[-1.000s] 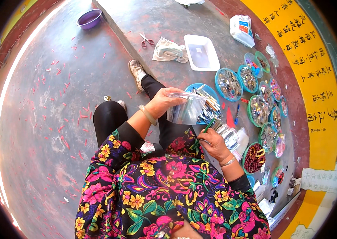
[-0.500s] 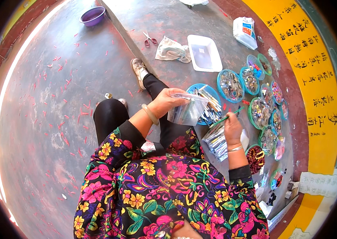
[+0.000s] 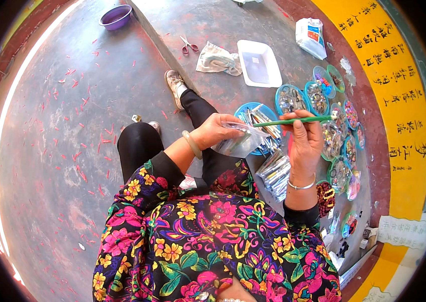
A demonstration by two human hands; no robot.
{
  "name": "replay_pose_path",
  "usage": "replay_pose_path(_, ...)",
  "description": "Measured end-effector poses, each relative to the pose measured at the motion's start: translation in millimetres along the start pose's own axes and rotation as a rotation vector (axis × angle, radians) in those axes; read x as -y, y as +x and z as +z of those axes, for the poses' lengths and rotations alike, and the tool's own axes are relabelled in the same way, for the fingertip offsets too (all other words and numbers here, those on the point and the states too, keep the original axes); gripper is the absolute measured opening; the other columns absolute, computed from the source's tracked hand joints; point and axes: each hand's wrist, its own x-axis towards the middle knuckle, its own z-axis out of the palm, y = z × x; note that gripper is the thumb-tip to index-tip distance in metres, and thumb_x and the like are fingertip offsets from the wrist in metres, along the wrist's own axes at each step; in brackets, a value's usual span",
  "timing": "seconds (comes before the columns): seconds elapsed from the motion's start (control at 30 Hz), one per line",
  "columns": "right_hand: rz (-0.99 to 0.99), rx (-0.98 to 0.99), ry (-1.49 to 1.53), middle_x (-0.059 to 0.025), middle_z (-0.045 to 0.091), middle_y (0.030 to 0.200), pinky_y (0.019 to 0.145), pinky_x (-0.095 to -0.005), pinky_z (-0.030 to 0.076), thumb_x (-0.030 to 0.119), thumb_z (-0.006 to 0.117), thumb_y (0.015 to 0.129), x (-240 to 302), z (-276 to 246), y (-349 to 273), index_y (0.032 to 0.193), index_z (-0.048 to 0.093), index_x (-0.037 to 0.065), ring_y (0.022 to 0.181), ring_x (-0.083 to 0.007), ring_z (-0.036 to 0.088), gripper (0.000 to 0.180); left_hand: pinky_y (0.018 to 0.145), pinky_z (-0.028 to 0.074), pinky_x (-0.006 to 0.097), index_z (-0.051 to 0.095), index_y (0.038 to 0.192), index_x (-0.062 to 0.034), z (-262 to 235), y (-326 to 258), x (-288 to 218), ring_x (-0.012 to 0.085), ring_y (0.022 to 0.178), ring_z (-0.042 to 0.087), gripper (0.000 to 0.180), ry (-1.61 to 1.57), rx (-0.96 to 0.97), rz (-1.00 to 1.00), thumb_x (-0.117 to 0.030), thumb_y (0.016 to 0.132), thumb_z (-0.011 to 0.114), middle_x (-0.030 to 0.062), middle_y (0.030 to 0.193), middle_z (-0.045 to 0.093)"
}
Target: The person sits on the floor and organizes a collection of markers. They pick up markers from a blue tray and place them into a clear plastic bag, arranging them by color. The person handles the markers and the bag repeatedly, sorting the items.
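Note:
My left hand (image 3: 216, 133) is closed on the edge of a clear plastic bag (image 3: 245, 145), which has some greenish thin things inside. My right hand (image 3: 304, 140) pinches a long green pen (image 3: 293, 121), held nearly level. The pen's left end reaches the bag's opening; whether it is inside I cannot tell. Below and behind the bag stands a round blue basket (image 3: 241, 111) holding many pens, partly hidden by my left hand and the bag. A pile of pale and blue pens (image 3: 275, 177) lies just left of my right wrist.
Several round baskets of small items, including one of metal pieces (image 3: 291, 99), cluster at the right. Farther off are a white tray (image 3: 259, 64), a cloth (image 3: 218, 59), scissors (image 3: 189, 46), a white package (image 3: 310, 39) and a purple basin (image 3: 115, 18). Red scraps litter the floor.
My right hand has risen from the pen pile with the green pen, turning it level toward the bag. My left hand keeps the bag, now tilted lower.

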Motion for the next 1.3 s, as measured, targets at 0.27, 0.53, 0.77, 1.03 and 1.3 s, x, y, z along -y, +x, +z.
replay_pose_path(0.27,0.046,0.084,-0.084,-0.0073,0.065,0.097,0.079,-0.0271,0.053,0.009,0.055,0.095,-9,9,1,0.112,0.057,0.000,0.090,-0.0144,0.063,0.020,0.083,0.050,0.026,0.065,0.108,0.0035,3,-2,-5,0.0116,0.089,0.063,0.030,0.038,-0.008,-0.034,-0.005,0.080,0.071,0.0069,0.098,0.068)
replay_pose_path(0.53,0.097,0.113,-0.203,-0.0057,0.065,0.096,0.080,-0.0262,0.051,0.007,0.056,0.094,-12,2,2,0.111,0.057,-0.001,0.090,-0.0119,0.062,0.019,0.083,0.050,0.026,0.065,0.109,0.0030,2,-2,-6,0.0115,0.089,0.063,0.029,0.049,-0.013,-0.037,-0.004,0.081,0.070,0.0069,0.100,0.068)
replay_pose_path(0.77,0.242,0.123,-0.188,-0.0069,0.067,0.094,0.080,-0.0245,0.050,0.003,0.060,0.091,-19,6,0,0.105,0.057,-0.002,0.089,-0.0118,0.063,0.015,0.081,0.051,0.026,0.065,0.108,0.0027,-1,-1,0,0.0115,0.088,0.063,0.029,0.040,-0.027,-0.021,-0.005,0.081,0.070,0.0066,0.099,0.068)
replay_pose_path(1.03,0.396,0.143,-0.174,-0.0047,0.067,0.098,0.081,-0.0240,0.048,0.002,0.068,0.083,-50,-4,-12,0.109,0.062,-0.001,0.091,-0.0105,0.061,0.027,0.081,0.051,0.026,0.066,0.106,0.0022,0,0,0,0.0109,0.088,0.063,0.027,-0.015,-0.034,-0.028,-0.005,0.080,0.071,0.0061,0.098,0.069)
replay_pose_path(1.3,0.384,0.083,-0.118,-0.0055,0.065,0.102,0.083,-0.0249,0.049,0.005,0.071,0.082,-44,-5,-9,0.112,0.061,-0.001,0.093,-0.0110,0.060,0.032,0.082,0.050,0.026,0.066,0.106,0.0017,-2,0,2,0.0108,0.088,0.063,0.027,0.007,-0.029,-0.035,-0.006,0.080,0.072,0.0060,0.098,0.069)
